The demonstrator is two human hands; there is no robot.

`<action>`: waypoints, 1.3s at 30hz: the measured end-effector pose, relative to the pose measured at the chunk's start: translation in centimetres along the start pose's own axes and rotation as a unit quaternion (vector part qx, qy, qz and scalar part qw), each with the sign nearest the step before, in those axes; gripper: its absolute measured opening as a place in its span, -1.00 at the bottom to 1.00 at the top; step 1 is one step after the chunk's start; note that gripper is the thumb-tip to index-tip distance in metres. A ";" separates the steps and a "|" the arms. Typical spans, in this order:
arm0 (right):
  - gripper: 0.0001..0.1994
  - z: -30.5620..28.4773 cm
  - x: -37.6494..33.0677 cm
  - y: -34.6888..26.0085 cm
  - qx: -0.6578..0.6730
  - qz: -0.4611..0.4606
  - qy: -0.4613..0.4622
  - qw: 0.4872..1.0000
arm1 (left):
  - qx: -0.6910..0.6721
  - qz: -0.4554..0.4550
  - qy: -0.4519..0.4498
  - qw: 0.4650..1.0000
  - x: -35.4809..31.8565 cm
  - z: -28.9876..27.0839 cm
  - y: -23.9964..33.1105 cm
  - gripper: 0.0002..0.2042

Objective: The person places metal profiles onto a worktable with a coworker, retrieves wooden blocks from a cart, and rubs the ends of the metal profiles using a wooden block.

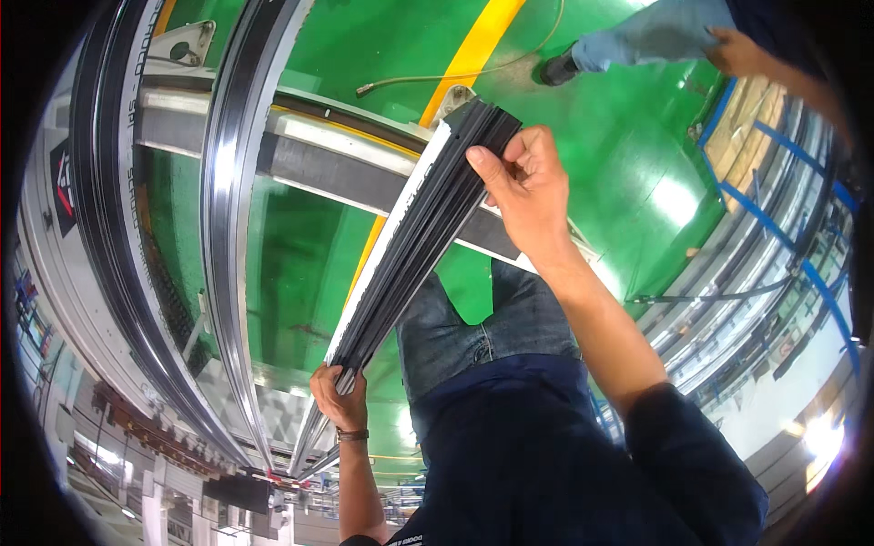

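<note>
Glossy green floor [364,55] lies from 11 to 2 o'clock, a broad yellow painted stripe [478,45] crossing it near 12. Between 10 and 11 we note a grey metal crossbar [337,175]; a long black-and-silver strip [226,173] passes over it at 10.

We have the long black ribbed profile with a white side face [423,218] slanting from nearly 1 o'clock down to 7, across the crossbar. Our right hand [537,191], at half past 1, pinches its far end, thumb on the ribs, fingers curled at the edge. Our left hand [341,400], at 7, closes round the profile lower down.

Risks, as we judge them: the right-hand hold is a narrow one near the tip, so a slip could drop that end onto the crossbar. Uneven lifting by our two hands could twist the length, and metal contact could scuff the white face. Fingers could get caught underneath. A thin hose [437,79] at 12, near a co-worker's blue-jeaned leg [637,36] past 1, looks like a trip hazard.

Hard to make out: our fingertips beneath the profile; whether it rests on the crossbar or hangs above; where it ends past our left hand, among converging strips at 7. The co-worker is cut off by the dark rim.
</note>
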State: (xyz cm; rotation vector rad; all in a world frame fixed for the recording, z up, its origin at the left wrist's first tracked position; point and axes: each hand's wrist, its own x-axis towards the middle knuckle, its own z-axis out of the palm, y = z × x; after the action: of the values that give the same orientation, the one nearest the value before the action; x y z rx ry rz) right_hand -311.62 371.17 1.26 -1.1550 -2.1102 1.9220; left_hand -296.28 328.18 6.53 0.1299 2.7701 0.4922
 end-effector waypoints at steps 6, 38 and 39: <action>-0.56 0.0 -0.2 -1.0 -0.007 0.026 0.021 0.999 | 0.003 0.005 0.012 1.000 3.1 -0.1 4.2 -0.45; -0.69 -1.1 -0.2 0.2 0.015 -0.066 0.017 0.998 | -0.070 0.244 -0.138 0.957 19.7 4.9 19.9 -0.24; -0.69 -1.1 -0.3 0.2 0.017 -0.062 0.016 0.998 | -0.070 0.243 -0.139 0.957 19.7 4.9 20.0 -0.24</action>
State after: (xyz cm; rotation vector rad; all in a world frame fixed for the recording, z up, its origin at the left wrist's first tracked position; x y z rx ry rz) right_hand -310.76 371.92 1.39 -1.0159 -2.0730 1.8653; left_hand -312.65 351.26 3.30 0.7937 2.4039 0.7241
